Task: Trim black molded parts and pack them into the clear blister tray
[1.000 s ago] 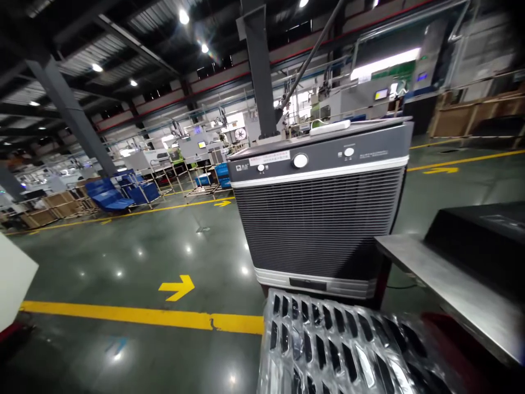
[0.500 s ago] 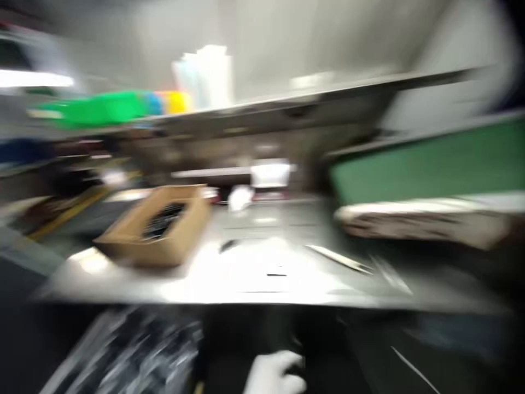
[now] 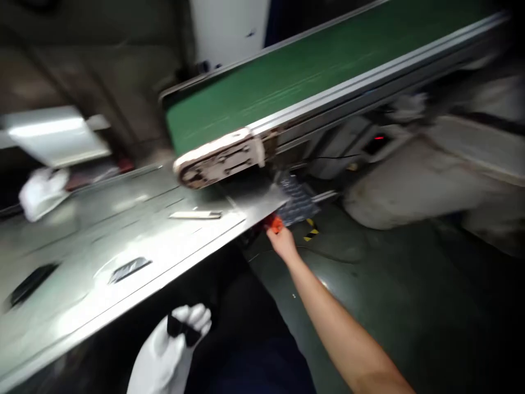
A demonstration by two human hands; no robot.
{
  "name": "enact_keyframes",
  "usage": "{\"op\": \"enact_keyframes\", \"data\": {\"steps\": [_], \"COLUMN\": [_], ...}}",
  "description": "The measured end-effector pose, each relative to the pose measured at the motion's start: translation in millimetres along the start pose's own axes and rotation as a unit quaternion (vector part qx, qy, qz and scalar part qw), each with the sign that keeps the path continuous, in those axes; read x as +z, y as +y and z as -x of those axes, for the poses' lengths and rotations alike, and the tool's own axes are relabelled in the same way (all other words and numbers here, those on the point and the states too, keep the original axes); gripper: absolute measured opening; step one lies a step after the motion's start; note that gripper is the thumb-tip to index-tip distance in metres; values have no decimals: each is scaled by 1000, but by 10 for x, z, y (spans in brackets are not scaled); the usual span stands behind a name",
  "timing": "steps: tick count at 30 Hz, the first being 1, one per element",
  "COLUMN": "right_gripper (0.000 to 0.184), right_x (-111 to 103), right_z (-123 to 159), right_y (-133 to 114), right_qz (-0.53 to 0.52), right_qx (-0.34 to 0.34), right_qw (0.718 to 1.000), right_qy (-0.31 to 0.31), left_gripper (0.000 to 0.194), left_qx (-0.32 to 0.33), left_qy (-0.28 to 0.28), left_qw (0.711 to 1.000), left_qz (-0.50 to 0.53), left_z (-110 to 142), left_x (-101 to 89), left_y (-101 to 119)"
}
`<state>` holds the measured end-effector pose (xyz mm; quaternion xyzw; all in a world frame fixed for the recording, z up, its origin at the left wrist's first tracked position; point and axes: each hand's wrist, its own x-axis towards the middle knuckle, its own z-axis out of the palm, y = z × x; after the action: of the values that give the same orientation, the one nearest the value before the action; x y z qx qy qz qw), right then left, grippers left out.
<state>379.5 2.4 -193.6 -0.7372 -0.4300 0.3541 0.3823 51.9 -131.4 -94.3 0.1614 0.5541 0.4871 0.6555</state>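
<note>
My left hand (image 3: 158, 355), in a white glove, is closed round a small black part (image 3: 183, 330) below the front edge of the worktable (image 3: 82, 298). My bare right hand (image 3: 282, 242) stretches out to the table's right end, its fingers closed on a bright orange object (image 3: 275, 224); its kind is blurred and partly hidden. Close beyond that hand lies clear bubble wrap (image 3: 296, 200). On the tabletop are a pale utility knife (image 3: 196, 215), a small dark, shiny flat piece (image 3: 130, 268) and a black piece (image 3: 31, 284).
A green conveyor belt (image 3: 311, 82) runs above the table's right end. White cloth (image 3: 44, 192) lies at the back left, near a bright lamp (image 3: 57, 134). Large pale sacks (image 3: 410, 180) stand on the right, with black-and-yellow tape (image 3: 311, 230) on the floor.
My view has swung right, bringing the conveyor and my right arm into sight. The cardboard box and green bins have left the picture. The black part in my left hand now shows clearly.
</note>
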Motion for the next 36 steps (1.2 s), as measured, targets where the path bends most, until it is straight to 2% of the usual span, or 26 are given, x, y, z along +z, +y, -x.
{"op": "enact_keyframes", "data": {"steps": [3, 6, 8, 9, 10, 12, 15, 17, 20, 22, 24, 25, 26, 28, 29, 30, 31, 33, 36], "right_gripper": [41, 42, 29, 23, 20, 19, 13, 11, 9, 10, 13, 14, 16, 18, 20, 22, 24, 28, 31], "right_x": [171, 389, 558, 651, 753, 982, 1312, 1458, 1530, 1506, 1463, 1445, 1435, 1445, 1466, 1496, 1533, 1619, 1723], "right_z": [178, 549, 947, 1162, 1363, 1676, 1866, 1853, 1694, 1484, 1187, 1020, 853, 560, 450, 368, 312, 262, 238], "right_y": [-130, -566, -1038, -1296, -1545, -1951, -2221, -2229, -2212, -2276, -2409, -2488, -2566, -2696, -2743, -2778, -2802, -2829, -2836], "right_qz": [11, 7, -13, -27, -44, -47, 1, 28, 29, 34, 90, 141, 202, 323, 370, 405, 432, 468, 493], "right_qx": [12, -20, -105, -194, -280, -397, -458, -474, -511, -532, -549, -560, -570, -581, -581, -578, -571, -561, -552], "right_qw": [995, 969, 946, 926, 898, 847, 812, 800, 773, 762, 760, 754, 742, 698, 674, 653, 636, 611, 592], "right_qy": [-101, -244, -307, -323, -336, -351, -361, -367, -375, -368, -336, -312, -290, -266, -267, -275, -286, -306, -317], "left_gripper": [41, 36, 33, 32, 31, 29, 25, 23, 25, 37, 48, 50, 50, 48, 49, 50, 50, 50, 52], "left_qx": [61, 117, 141, 154, 169, 204, 260, 280, 279, 273, 287, 312, 348, 430, 462, 484, 496, 498, 490], "left_qy": [-60, -91, -85, -75, -61, -33, 1, 20, 48, 63, 83, 86, 78, 35, 10, -9, -19, -24, -22], "left_qw": [983, 962, 956, 954, 953, 952, 953, 953, 957, 960, 951, 933, 902, 815, 778, 756, 745, 742, 747], "left_qz": [163, 229, 242, 246, 245, 225, 155, 117, 70, 26, -75, -155, -243, -387, -425, -441, -446, -448, -449], "left_z": [12, 3, 2, 2, 0, -10, -43, -68, -98, -123, -174, -216, -270, -408, -484, -558, -626, -730, -797], "left_x": [-48, -185, -298, -353, -405, -504, -631, -682, -680, -646, -617, -610, -607, -606, -602, -595, -582, -545, -491], "left_y": [239, 361, 381, 381, 378, 374, 388, 416, 503, 604, 737, 808, 877, 995, 1039, 1071, 1092, 1105, 1081]}}
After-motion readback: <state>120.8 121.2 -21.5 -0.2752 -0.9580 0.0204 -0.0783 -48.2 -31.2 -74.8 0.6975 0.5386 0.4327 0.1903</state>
